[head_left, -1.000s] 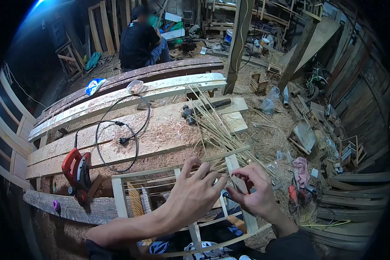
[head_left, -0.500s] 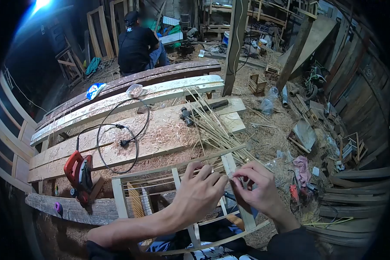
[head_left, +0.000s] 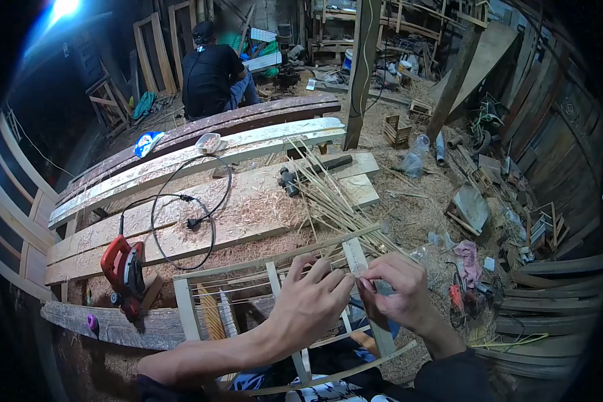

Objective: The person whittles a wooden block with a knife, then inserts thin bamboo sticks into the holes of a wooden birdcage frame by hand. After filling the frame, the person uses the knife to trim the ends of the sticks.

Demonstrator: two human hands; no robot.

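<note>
A light wooden frame [head_left: 189, 315] with crosspieces and thin strands strung along it rests in front of me, over my lap. My left hand [head_left: 315, 298] lies over its middle with the fingers bent inward; whatever is under the fingertips is hidden. Beside it, at the right crosspiece [head_left: 355, 258], my right hand [head_left: 398, 288] pinches thumb against forefinger. Anything between those fingertips is too small to make out. Just beyond the frame lies a bundle of thin wooden strips [head_left: 338, 208], with a hammer [head_left: 289, 181] by its far end.
A red power planer [head_left: 122, 271] stands at left, its black cord [head_left: 153, 221] looped over shaving-covered planks [head_left: 100, 238]. Behind the planks, a person in black [head_left: 211, 77] sits facing away. A wooden post [head_left: 362, 80] rises ahead; curved boards [head_left: 549, 308] are stacked at right.
Both hands stay at almost the same spot on the frame, with only slight finger movement. The view has shifted a little.
</note>
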